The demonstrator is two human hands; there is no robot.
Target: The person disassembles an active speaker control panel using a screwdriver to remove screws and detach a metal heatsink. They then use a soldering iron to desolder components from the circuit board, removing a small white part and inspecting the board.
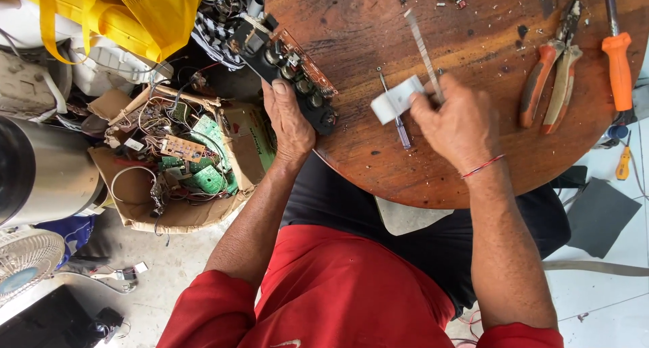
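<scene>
The board [292, 69] lies slantwise over the table [378, 165] edge, long axis running upper-left to lower-right, the left hand [289, 121] gripping its near side, while the right hand [454, 121] pinches a blade [424, 51] and white tape [395, 99].

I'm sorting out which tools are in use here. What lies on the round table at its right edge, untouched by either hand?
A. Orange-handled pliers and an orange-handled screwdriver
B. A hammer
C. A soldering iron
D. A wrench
A: the pliers and screwdriver lie on the table apart from the right hand, which holds a thin metal strip; the left hand holds a circuit board.
</scene>
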